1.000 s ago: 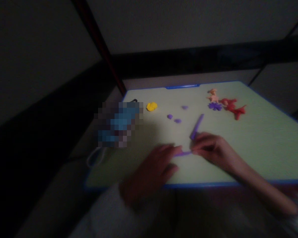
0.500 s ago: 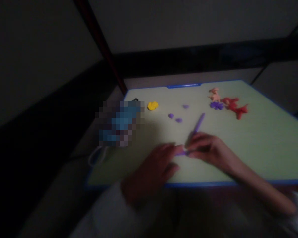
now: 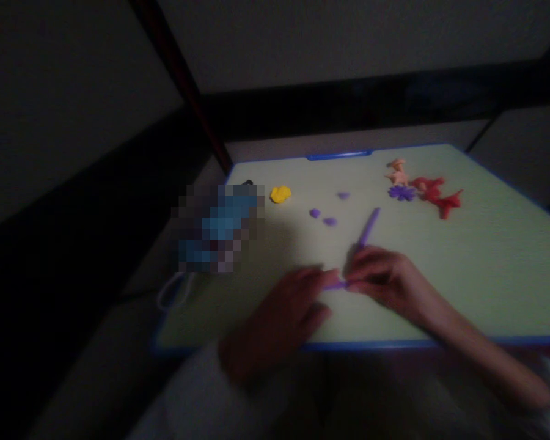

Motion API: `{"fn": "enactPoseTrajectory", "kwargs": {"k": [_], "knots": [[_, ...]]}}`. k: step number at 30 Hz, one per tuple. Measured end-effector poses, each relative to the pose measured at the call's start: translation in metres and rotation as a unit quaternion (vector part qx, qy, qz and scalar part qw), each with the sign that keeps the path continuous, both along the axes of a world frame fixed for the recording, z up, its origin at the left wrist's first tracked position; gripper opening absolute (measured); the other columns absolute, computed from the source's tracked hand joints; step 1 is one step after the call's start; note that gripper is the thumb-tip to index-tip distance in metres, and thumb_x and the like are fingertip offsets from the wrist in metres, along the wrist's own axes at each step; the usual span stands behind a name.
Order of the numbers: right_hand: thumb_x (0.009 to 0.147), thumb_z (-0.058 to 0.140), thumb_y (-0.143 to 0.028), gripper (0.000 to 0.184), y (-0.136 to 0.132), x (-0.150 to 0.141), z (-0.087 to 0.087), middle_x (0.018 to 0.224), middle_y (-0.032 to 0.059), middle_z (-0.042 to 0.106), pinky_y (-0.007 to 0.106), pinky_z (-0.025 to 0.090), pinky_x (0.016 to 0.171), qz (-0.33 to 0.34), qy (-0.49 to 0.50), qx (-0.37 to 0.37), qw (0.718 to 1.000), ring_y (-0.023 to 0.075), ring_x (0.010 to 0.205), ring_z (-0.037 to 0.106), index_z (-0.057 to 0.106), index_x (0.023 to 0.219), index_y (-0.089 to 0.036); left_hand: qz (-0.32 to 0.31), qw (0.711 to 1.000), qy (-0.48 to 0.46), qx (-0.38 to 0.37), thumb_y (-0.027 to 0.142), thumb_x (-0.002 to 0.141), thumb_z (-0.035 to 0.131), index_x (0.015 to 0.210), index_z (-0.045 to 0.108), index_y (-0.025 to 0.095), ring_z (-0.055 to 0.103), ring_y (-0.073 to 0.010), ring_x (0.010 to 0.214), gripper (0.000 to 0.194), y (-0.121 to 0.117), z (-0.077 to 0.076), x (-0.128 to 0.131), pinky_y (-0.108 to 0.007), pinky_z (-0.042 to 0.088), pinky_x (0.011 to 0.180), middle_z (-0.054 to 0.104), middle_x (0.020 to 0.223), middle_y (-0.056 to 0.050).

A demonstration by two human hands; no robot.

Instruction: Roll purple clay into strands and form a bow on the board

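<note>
My right hand [image 3: 385, 278] is closed in a pinch at the near middle of the board, its fingertips on a thin purple strip [image 3: 334, 285]. A purple stick-like piece [image 3: 370, 226] slants up and away from behind its fingers; whether it joins the strip is hidden. My left hand [image 3: 297, 305] lies low over the board, fingers stretched out and thumb apart, fingertips touching the strip's left end. Beyond the hands lie small purple lumps [image 3: 330, 221], which look like modelling clay. The picture is dim and blurred.
A yellow lump [image 3: 280, 194] lies farther back. At the back right are a purple flower-like shape [image 3: 401, 193], a peach figure [image 3: 398, 173] and a red figure [image 3: 440, 197]. A blurred-out blue item [image 3: 229, 217] is at left. The pale board [image 3: 486, 275] has a blue rim.
The view has shifted slightly. Both hands keep nearly the same pose on the purple strip, and the pieces on the board stay in place.
</note>
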State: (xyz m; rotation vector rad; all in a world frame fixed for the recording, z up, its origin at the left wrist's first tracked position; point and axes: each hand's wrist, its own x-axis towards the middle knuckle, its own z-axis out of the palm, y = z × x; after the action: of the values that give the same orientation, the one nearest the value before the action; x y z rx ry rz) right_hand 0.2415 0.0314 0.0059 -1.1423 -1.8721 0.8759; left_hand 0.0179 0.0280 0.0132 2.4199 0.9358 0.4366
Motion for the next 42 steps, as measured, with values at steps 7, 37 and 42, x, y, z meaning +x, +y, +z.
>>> {"fn": "enactPoseTrajectory", "kwargs": {"k": [7, 37, 42], "knots": [[0.079, 0.065, -0.028, 0.018, -0.001, 0.001, 0.002, 0.079, 0.0092, 0.066, 0.032, 0.049, 0.062, -0.008, -0.004, -0.002, 1.000, 0.0188, 0.071, 0.062, 0.074, 0.067, -0.018, -0.002, 1.000, -0.001, -0.001, 0.024, 0.088, 0.052, 0.133, 0.040, 0.020, 0.041, -0.0223, 0.128, 0.047, 0.000, -0.002, 0.000, -0.043, 0.035, 0.108, 0.051, 0.136, -0.009], [0.086, 0.059, -0.039, 0.034, -0.021, 0.022, 0.006, 0.111, 0.0123, 0.064, 0.042, 0.051, 0.087, -0.002, -0.132, 0.079, 0.988, 0.0250, 0.103, 0.060, 0.066, 0.114, -0.020, -0.048, 0.998, 0.021, 0.044, 0.026, 0.091, 0.048, 0.137, 0.035, 0.019, 0.044, -0.0226, 0.126, 0.048, -0.003, 0.004, 0.003, -0.041, 0.033, 0.107, 0.050, 0.137, -0.011], [0.091, 0.051, -0.036, 0.036, -0.036, 0.028, 0.007, 0.128, 0.0131, 0.054, 0.047, 0.047, 0.094, 0.031, -0.273, 0.121, 0.954, 0.0279, 0.116, 0.052, 0.061, 0.122, -0.021, -0.110, 0.989, 0.054, 0.078, 0.035, 0.090, 0.051, 0.138, 0.032, 0.013, 0.043, -0.0257, 0.128, 0.056, -0.003, 0.010, 0.009, -0.040, 0.031, 0.108, 0.048, 0.138, -0.015]]}}
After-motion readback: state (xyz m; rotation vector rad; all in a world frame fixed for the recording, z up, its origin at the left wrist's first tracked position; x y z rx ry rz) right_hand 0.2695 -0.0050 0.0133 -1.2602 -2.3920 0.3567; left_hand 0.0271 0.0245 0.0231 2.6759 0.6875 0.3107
